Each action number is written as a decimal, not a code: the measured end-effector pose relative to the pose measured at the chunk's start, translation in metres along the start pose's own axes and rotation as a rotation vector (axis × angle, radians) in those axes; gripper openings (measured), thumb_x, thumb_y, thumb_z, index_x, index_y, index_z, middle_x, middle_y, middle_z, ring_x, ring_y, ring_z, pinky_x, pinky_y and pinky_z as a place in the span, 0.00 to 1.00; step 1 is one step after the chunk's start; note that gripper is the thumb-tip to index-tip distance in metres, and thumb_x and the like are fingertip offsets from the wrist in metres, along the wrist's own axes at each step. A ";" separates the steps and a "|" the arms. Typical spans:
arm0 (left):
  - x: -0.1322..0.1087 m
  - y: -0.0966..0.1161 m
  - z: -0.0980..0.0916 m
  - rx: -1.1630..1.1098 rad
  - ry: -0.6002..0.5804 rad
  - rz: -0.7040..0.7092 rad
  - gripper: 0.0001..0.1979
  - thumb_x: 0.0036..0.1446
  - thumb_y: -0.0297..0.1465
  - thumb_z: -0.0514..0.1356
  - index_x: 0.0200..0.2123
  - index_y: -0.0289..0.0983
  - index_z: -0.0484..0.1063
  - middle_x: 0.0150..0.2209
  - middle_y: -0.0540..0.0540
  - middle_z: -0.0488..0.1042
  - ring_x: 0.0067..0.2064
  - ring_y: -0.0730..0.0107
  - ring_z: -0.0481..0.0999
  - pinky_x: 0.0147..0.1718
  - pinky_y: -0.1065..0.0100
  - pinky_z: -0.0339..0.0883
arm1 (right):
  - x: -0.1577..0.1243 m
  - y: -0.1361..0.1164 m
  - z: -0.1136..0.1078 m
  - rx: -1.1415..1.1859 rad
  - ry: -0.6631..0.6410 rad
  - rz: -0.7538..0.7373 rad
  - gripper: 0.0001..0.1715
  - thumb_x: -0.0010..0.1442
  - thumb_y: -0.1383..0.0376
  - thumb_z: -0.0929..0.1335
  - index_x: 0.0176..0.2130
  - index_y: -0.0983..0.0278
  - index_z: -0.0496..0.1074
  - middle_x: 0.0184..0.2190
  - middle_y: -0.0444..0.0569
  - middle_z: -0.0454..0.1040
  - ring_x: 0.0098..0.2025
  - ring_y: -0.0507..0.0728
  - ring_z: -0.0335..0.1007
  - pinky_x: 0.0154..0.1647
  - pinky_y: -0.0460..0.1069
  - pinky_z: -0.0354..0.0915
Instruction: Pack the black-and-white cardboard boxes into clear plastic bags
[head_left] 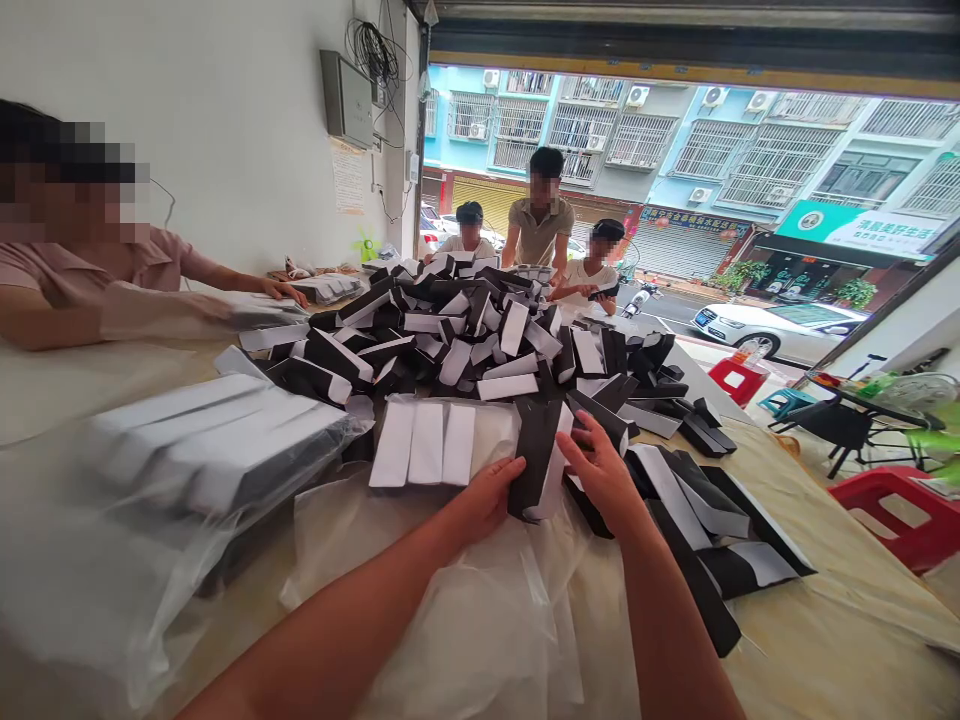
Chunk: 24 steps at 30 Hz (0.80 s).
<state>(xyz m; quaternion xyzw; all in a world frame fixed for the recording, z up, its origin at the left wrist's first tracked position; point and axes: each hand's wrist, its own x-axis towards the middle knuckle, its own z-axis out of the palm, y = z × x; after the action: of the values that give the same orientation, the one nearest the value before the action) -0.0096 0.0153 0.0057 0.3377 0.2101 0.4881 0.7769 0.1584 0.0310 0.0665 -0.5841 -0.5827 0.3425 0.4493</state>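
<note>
Between my two hands is a black-and-white folded paper box [534,460], held upright at a slight tilt. My left hand [484,500] grips its left side with the thumb on the black face. On its white face rest the fingers of my right hand [598,465]. Just left of it, several white boxes [426,445] lie side by side in a row, on or in a clear plastic bag [495,430]. More flat clear plastic bags [465,620] spread out under my forearms. Beyond my hands rises a large pile of black-and-white boxes [457,345].
Bagged white boxes [217,440] are stacked at the left. Loose boxes [705,520] lie right of my right arm on the covered table [847,620]. A co-worker [75,260] sits at the left; three more people [540,220] are behind the pile. Red stools [900,510] stand at the right.
</note>
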 end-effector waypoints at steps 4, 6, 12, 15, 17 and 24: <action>0.000 0.000 0.001 0.001 -0.024 -0.006 0.19 0.54 0.43 0.67 0.42 0.34 0.78 0.38 0.42 0.81 0.40 0.64 0.79 0.41 0.68 0.71 | -0.001 -0.002 0.000 0.013 0.097 -0.110 0.44 0.56 0.42 0.68 0.65 0.55 0.61 0.67 0.53 0.59 0.59 0.63 0.66 0.54 0.56 0.68; -0.001 0.001 0.002 0.008 -0.027 -0.013 0.18 0.54 0.42 0.68 0.42 0.34 0.78 0.38 0.42 0.81 0.38 0.65 0.79 0.40 0.69 0.70 | -0.002 -0.003 0.001 0.029 0.072 -0.124 0.41 0.57 0.43 0.67 0.64 0.55 0.63 0.64 0.53 0.64 0.56 0.62 0.69 0.53 0.56 0.68; -0.001 0.001 0.002 -0.004 -0.006 -0.039 0.20 0.49 0.43 0.71 0.39 0.34 0.79 0.33 0.45 0.81 0.35 0.68 0.77 0.33 0.72 0.67 | 0.000 0.002 -0.002 0.037 0.072 -0.142 0.40 0.54 0.43 0.70 0.61 0.57 0.68 0.46 0.52 0.78 0.38 0.59 0.75 0.41 0.55 0.72; 0.000 0.000 0.001 0.006 -0.014 -0.033 0.21 0.48 0.44 0.71 0.37 0.33 0.80 0.33 0.44 0.81 0.36 0.66 0.78 0.36 0.71 0.68 | 0.002 0.004 -0.004 0.030 0.071 -0.137 0.40 0.53 0.44 0.71 0.60 0.56 0.69 0.45 0.51 0.78 0.36 0.58 0.74 0.40 0.54 0.72; 0.000 0.000 0.001 0.015 -0.018 -0.029 0.21 0.48 0.44 0.71 0.38 0.33 0.80 0.35 0.43 0.81 0.38 0.65 0.78 0.38 0.70 0.68 | 0.003 0.005 -0.004 0.028 0.065 -0.123 0.40 0.53 0.44 0.71 0.60 0.56 0.69 0.47 0.50 0.77 0.37 0.57 0.74 0.41 0.55 0.71; 0.000 -0.001 0.000 -0.019 -0.014 -0.038 0.23 0.52 0.48 0.67 0.42 0.35 0.79 0.40 0.41 0.82 0.43 0.60 0.79 0.42 0.66 0.69 | -0.003 -0.001 0.005 0.005 0.002 -0.085 0.41 0.52 0.45 0.71 0.61 0.58 0.69 0.49 0.52 0.76 0.39 0.59 0.73 0.41 0.54 0.71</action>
<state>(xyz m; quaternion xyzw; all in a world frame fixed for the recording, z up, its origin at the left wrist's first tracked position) -0.0088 0.0151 0.0046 0.3297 0.2063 0.4726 0.7908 0.1534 0.0290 0.0655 -0.5582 -0.6058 0.3240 0.4652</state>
